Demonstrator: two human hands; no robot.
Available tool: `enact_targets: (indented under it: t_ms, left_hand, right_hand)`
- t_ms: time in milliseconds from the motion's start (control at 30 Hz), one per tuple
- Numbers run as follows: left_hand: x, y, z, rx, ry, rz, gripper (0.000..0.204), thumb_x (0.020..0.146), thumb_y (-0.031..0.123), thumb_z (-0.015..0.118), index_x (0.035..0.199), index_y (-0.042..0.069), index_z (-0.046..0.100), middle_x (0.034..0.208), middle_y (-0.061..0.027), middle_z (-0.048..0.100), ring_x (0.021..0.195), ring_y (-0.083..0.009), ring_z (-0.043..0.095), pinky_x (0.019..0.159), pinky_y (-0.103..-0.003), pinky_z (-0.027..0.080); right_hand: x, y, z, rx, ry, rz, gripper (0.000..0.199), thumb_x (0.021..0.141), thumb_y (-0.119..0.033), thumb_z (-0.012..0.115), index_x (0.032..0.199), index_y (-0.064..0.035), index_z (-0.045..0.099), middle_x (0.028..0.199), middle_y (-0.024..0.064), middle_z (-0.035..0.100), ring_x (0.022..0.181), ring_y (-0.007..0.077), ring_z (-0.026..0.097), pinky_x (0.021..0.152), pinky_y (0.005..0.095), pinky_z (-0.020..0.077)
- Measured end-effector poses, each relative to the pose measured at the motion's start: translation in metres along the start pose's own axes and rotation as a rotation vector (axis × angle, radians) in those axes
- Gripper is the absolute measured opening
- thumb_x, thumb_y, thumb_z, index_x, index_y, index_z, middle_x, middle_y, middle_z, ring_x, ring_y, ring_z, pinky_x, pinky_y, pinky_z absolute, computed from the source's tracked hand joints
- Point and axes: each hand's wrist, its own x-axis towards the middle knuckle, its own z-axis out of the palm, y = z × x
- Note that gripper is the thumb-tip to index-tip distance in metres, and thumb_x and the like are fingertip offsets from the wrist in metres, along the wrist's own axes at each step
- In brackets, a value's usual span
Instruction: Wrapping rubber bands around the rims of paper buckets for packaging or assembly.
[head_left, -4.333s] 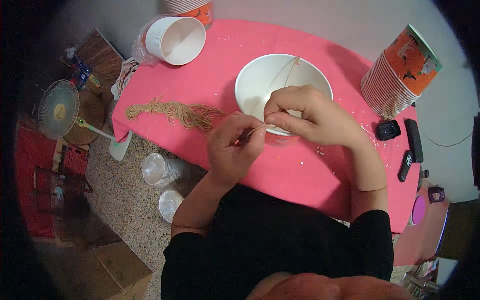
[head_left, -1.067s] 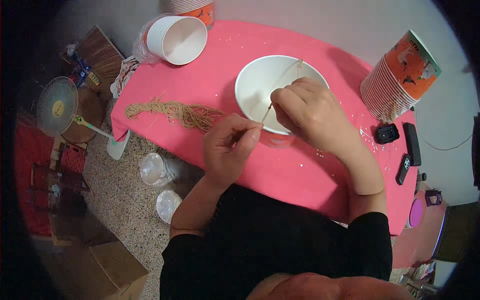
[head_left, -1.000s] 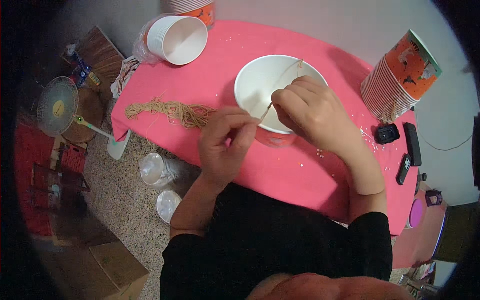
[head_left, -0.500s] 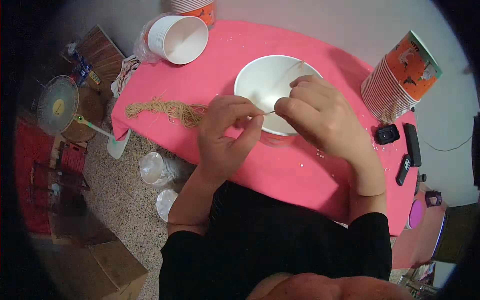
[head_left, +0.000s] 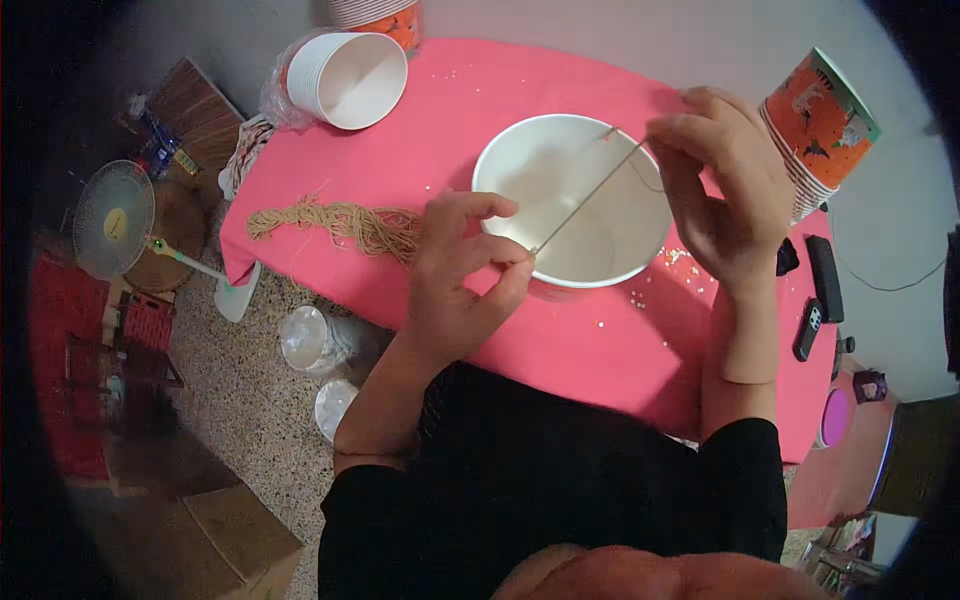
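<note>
A large white paper bucket stands upright on the table before me, its mouth facing up. A tan string runs straight across that mouth between my hands. My left hand pinches its lower end between thumb and index finger at the near left rim, other fingers raised. At the far right rim, my right hand holds the upper end at its fingertips. A bit of string shows at the rim beside it, and a thin loop hangs near these fingers. Left of my left hand lies a bundle of tan string.
Stacked white buckets lie on their side at the far left; an orange patterned stack stands at right. A pink cloth covers the table, with small pale bits scattered near the bucket. Black items lie along the right edge.
My right hand has moved up and right, away from my left, drawing the string taut between them. My left hand has shifted slightly down and keeps its pinch.
</note>
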Motion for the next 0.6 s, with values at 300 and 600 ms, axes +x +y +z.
enact_targets:
  t_ms: [300, 600]
  left_hand:
    - [-0.002, -0.003, -0.001, 0.279, -0.024, 0.369, 0.018, 0.065, 0.007, 0.07, 0.082, 0.012, 0.066, 0.105, -0.0072, 0.06, 0.098, -0.0262, 0.053, 0.091, -0.044, 0.041]
    - [0.003, -0.033, -0.008, 0.44, -0.129, 0.289, 0.049, 0.062, 0.025, 0.08, 0.105, 0.014, 0.061, 0.112, -0.0049, 0.06, 0.114, -0.0242, 0.052, 0.106, -0.053, 0.031]
  right_hand:
    - [-0.003, 0.006, 0.002, 0.166, -0.038, 0.176, 0.013, 0.074, 0.0, 0.067, 0.085, -0.0024, 0.06, 0.074, 0.009, 0.059, 0.067, 0.0264, 0.059, 0.067, 0.0341, 0.0467]
    - [-0.002, -0.006, -0.011, 0.704, -0.18, 0.415, 0.006, 0.082, -0.002, 0.064, 0.086, 0.0009, 0.061, 0.077, 0.008, 0.062, 0.064, 0.0144, 0.06, 0.06, 0.027, 0.0469]
